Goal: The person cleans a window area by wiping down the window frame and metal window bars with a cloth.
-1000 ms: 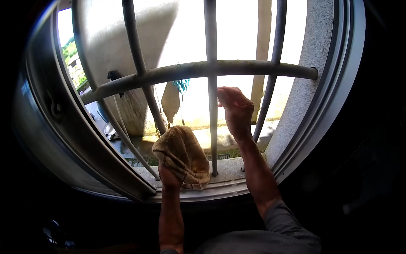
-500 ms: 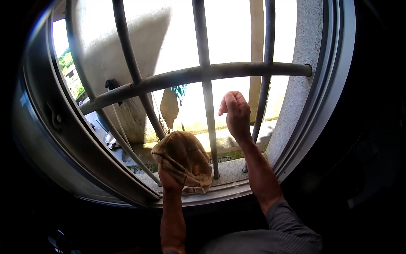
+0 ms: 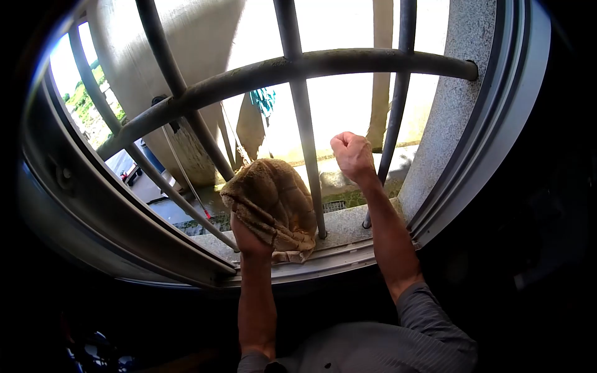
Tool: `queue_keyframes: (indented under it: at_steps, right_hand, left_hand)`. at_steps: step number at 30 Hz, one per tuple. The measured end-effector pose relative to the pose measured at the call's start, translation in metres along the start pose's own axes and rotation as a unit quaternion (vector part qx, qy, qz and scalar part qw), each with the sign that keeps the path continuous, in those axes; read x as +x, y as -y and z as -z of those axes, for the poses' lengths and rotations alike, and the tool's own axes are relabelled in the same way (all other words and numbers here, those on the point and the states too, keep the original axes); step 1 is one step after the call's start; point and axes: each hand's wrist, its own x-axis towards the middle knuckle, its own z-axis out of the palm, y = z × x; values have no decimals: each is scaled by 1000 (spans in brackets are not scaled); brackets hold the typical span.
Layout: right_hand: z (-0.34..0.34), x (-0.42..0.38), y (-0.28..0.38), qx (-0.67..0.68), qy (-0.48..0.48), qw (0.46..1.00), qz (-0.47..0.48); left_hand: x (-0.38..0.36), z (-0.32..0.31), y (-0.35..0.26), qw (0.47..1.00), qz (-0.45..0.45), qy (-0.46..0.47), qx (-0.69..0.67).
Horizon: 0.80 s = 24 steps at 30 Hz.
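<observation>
A brown cloth (image 3: 273, 199) is bunched up over my left hand (image 3: 250, 236), just above the window sill and near the lower ends of the bars. The cloth hides most of the fingers, but the hand grips its lower left side. To the right, my right hand (image 3: 353, 155) is raised in a closed fist between two upright bars, with nothing visible in it. The cloth and my right hand do not touch.
Grey upright bars (image 3: 303, 118) and a curved crossbar (image 3: 249, 76) span the window. The frame (image 3: 491, 124) runs down the right, a dark sash (image 3: 74, 180) down the left. Outside are a pale wall (image 3: 180, 37), a blue-green mop head (image 3: 263, 101) and a drain grate (image 3: 334, 205).
The view has tilted and shifted, so the crossbar sits higher. My right hand has turned and its fingers are curled into a tighter fist. The cloth remains in my left hand.
</observation>
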Motion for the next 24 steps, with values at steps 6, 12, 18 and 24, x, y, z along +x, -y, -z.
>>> queue_keyframes:
  at_steps: [6,12,18,24]
  right_hand:
    - [-2,-66,-51,165,81,982,-31]
    - [31,-83,21,291,-113,946,91]
    - [43,-45,71,176,-65,951,244]
    - [25,-24,60,296,94,938,157]
  left_hand:
    - [-6,-8,-4,999,38,-13,-21]
    - [-11,-14,-3,996,55,10,-72]
    - [-18,0,-5,989,53,86,-105]
    - [-35,5,-13,994,29,65,-87]
